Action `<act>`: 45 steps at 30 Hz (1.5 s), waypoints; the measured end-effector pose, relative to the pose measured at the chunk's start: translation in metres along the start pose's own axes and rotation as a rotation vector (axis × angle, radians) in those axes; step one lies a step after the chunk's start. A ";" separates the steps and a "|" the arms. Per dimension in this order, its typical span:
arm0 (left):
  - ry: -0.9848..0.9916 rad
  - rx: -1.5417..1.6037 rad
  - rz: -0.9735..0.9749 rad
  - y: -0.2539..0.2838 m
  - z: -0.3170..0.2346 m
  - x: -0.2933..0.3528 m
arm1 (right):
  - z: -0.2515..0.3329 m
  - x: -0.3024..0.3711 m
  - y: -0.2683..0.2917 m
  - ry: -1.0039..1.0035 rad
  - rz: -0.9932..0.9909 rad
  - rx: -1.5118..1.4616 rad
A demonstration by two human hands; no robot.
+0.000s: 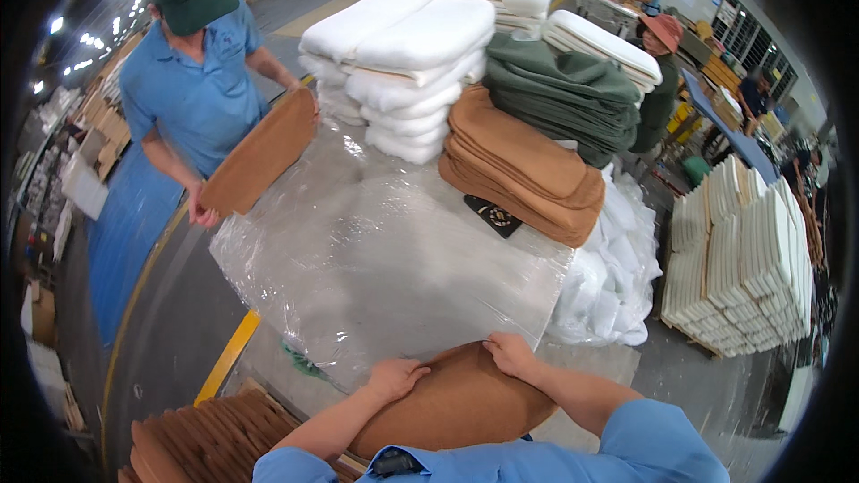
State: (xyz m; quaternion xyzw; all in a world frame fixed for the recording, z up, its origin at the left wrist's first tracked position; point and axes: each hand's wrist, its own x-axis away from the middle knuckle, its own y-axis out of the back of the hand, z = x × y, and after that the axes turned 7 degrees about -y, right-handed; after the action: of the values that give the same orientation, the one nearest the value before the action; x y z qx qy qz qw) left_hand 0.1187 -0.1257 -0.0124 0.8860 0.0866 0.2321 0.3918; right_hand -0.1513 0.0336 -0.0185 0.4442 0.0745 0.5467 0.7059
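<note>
Close to my body I hold a brown fabric-covered cushion [456,398] with rounded ends, tilted at the near edge of the plastic-covered table [349,241]. My left hand [396,379] grips its upper edge on the left, fingers bent over it. On the right, my right hand [512,356] pinches the same edge with thumb and fingers. Part of the cushion's lower side is hidden by my shirt. Across the table lies a stack of folded brown covers [523,161], with a small black patterned item [492,215] beside it.
At the far left a person in a blue shirt holds another brown cushion [259,156]. White padding stacks [407,63] and folded dark green fabric [564,94] stand at the back. Several brown cushions [206,438] sit lower left. White pads [738,259] are piled at right.
</note>
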 end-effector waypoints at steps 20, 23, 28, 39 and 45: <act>0.142 0.162 -0.504 0.025 0.011 0.051 | -0.018 0.000 0.045 0.100 -0.059 -0.059; 0.215 0.056 -0.439 0.066 -0.011 0.122 | -0.025 0.051 0.108 -0.316 0.068 -0.107; 0.922 1.048 0.006 0.058 -0.041 0.188 | 0.006 0.118 0.126 -0.857 0.641 -0.567; 1.061 1.360 -0.170 0.027 -0.005 0.149 | -0.017 0.049 0.072 -1.012 0.496 -0.372; 1.139 1.205 -0.114 0.028 0.013 0.125 | -0.028 0.020 0.060 -0.978 0.531 -0.138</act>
State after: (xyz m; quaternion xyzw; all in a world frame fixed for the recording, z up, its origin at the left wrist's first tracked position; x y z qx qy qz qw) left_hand 0.2338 -0.1109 0.0436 0.6853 0.4258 0.5388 -0.2426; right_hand -0.2023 0.0661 0.0151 0.6023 -0.4119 0.4398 0.5236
